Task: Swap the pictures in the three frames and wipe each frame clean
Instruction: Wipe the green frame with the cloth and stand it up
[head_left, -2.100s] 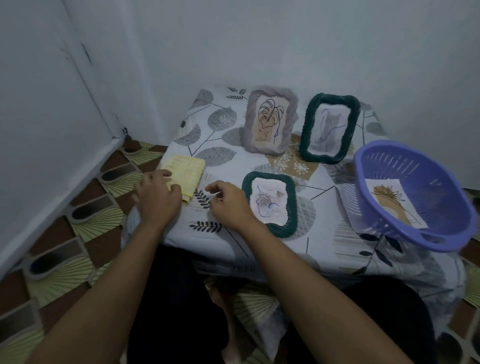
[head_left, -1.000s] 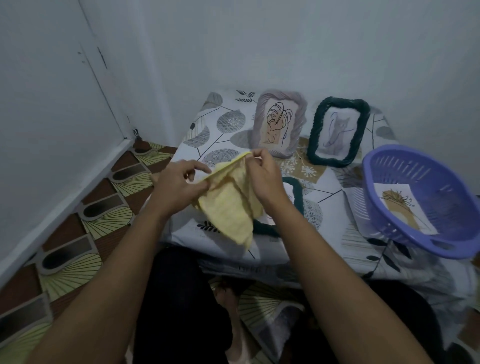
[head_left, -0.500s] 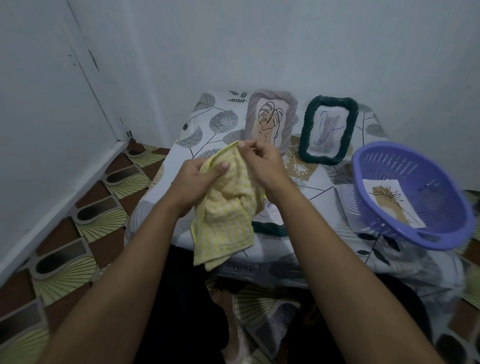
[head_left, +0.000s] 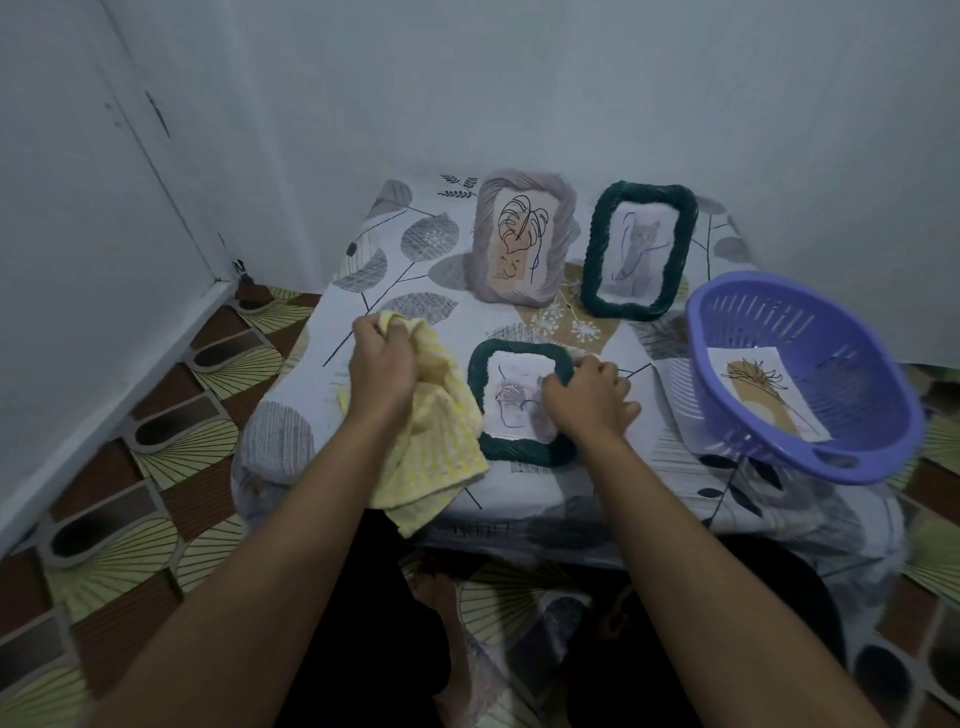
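A dark green frame (head_left: 511, 453) with a rose picture lies flat on the low table near its front edge. My right hand (head_left: 584, 396) grips that frame's right side. My left hand (head_left: 382, 364) holds a bunched yellow cloth (head_left: 439, 441) just left of the frame, with its loose end hanging over the table's front edge. At the back stand a grey frame (head_left: 524, 236) with a leaf drawing and another dark green frame (head_left: 640, 249) with a cat picture.
A purple plastic basket (head_left: 810, 322) sits tilted at the table's right, holding a loose picture (head_left: 769, 389). The table is covered by a leaf-patterned cloth (head_left: 410, 291). White walls close in behind and at the left. Patterned floor tiles (head_left: 156, 431) lie to the left.
Both hands lifted the yellow cloth off the table and shook it out. Now the right hand has let go and taken the flat green frame, while the left has lowered the cloth beside it.
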